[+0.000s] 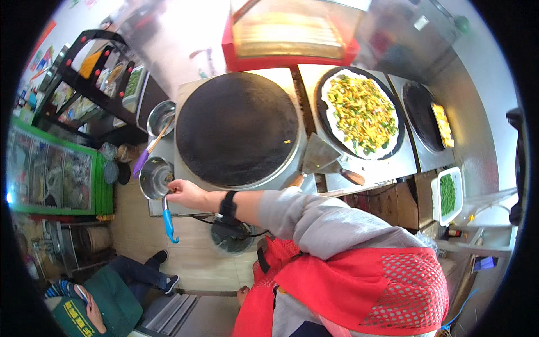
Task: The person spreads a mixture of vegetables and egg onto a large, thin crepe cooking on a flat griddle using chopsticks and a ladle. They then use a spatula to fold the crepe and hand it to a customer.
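Note:
My right hand (188, 194) reaches far to the left across the counter front, with a black band on the wrist. Its fingers are closed at the rim of a small metal pot (150, 181); what they pinch is hidden. Beside them a blue hooked handle (169, 226) sticks out toward me. Just behind stands another metal pot (160, 116), with a purple-handled brush (141, 163) leaning from it. A large round black griddle (238, 129) lies to the right, bare except for a crumb. Low in the middle, a bit of skin beside the red apron seems to be my left hand (242, 295), fingers mostly hidden.
A second griddle carries a pancake (362, 112) topped with egg and greens. Two scrapers, one a wide metal scraper (319, 155), lie before it. A white tub (438, 196) holds chopped greens. A bin (232, 238) stands below. At lower left sits another person (106, 295).

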The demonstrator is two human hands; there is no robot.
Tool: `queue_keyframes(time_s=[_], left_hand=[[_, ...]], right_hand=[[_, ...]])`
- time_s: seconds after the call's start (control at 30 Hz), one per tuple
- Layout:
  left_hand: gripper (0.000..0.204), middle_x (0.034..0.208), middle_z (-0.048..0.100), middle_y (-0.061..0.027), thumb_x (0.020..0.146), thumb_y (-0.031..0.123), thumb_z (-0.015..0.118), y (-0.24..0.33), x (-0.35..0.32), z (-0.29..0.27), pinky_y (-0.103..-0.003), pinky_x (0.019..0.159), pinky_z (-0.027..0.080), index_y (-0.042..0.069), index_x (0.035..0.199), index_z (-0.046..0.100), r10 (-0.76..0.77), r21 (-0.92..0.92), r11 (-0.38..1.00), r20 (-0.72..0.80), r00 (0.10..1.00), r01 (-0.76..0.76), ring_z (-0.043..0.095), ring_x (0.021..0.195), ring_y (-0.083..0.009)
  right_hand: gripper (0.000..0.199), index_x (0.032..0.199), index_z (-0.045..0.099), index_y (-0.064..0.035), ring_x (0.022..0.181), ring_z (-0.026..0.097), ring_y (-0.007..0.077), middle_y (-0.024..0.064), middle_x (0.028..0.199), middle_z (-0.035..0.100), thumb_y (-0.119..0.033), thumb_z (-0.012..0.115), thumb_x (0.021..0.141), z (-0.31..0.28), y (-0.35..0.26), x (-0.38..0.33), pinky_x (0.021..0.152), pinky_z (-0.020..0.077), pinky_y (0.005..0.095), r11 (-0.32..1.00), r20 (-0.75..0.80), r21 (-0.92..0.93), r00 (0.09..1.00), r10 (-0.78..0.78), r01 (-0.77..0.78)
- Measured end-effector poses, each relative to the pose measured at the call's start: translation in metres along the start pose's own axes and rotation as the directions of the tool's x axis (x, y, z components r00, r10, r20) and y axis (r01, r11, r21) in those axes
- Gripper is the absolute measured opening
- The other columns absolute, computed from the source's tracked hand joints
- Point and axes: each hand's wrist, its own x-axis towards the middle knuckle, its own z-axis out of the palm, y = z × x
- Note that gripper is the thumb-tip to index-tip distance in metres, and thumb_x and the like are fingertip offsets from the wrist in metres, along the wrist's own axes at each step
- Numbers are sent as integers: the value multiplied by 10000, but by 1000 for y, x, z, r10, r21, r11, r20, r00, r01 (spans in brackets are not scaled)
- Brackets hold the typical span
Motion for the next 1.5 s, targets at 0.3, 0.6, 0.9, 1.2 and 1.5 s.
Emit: queue_keyframes(time_s=[0.3, 0.6, 0.9, 1.2, 1.5], left_hand=[[403, 1008, 628, -146, 889, 149, 650, 379, -47, -28, -392, 786, 486, 16, 1259, 558, 724, 68, 679, 103, 682, -731, 599, 873, -265], [477, 1110, 573, -183, 810, 216, 722, 581, -130, 99, -488, 927, 449, 39, 1217, 548, 836, 563, -95, 493, 241, -821, 565, 1058, -363], [376, 1031, 587, -179, 848, 101, 668, 573, -142, 67, -425, 793, 518, 46, 1205, 565, 856, 279, 11, 494, 153, -960, 615, 921, -374], [341, 933, 606, -88, 780, 132, 752, 621, -160, 73, -386, 692, 547, 124, 1114, 689, 770, 332, -130, 627, 115, -934, 653, 797, -299], [370, 911, 580, -69, 764, 121, 742, 678, -156, 86, -372, 681, 557, 133, 1128, 675, 618, 221, -294, 786, -8, -930, 650, 771, -286]], right_hand=[[307, 1077, 663, -66, 979, 612, 346, 136, 1060, 631, -47, 695, 772, -230, -23, -295, 852, 516, 417, 449, -347, -892, 715, -607, -51], [84, 892, 582, -108, 889, 551, 267, 72, 868, 538, -147, 578, 817, -285, 26, -356, 792, 423, 413, 189, -477, -873, 709, -519, -449], [316, 1074, 623, -130, 682, 644, 279, 72, 905, 591, -181, 723, 777, -325, -6, -521, 570, 546, 388, 448, -400, -874, 801, -445, -188], [149, 909, 674, -90, 645, 629, 288, 79, 809, 589, -159, 704, 780, -399, -44, -574, 566, 527, 382, 383, -409, -881, 855, -320, -278], [102, 835, 614, -93, 674, 639, 301, 90, 773, 574, -164, 669, 788, -406, -73, -505, 574, 516, 425, 255, -234, -953, 928, -290, -161]])
